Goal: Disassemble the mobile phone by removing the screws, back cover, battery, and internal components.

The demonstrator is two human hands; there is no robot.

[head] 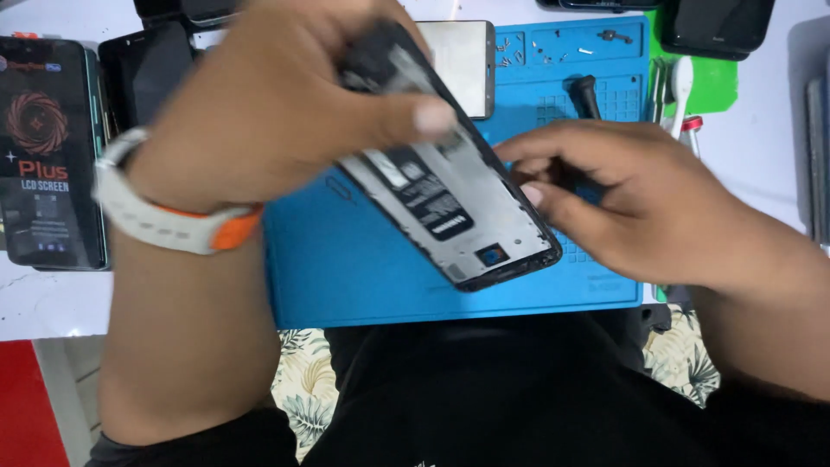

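My left hand (277, 95) grips the upper end of an opened smartphone (450, 203), its back cover off and its battery and inner frame showing. The phone is tilted above a blue repair mat (346, 268). A white and orange wristband (164, 216) sits on that wrist. My right hand (640, 199) is at the phone's right edge, fingers curled together and pinching something small and dark that I cannot make out. Its fingertips touch the phone's side.
A black screen box (47, 147) lies at the left. A loose phone panel (462, 60) rests at the mat's top, with small screws (536, 47) in the mat's trays. Tweezers and a white tool (679, 86) lie on a green pad (718, 82); dark phones sit along the back.
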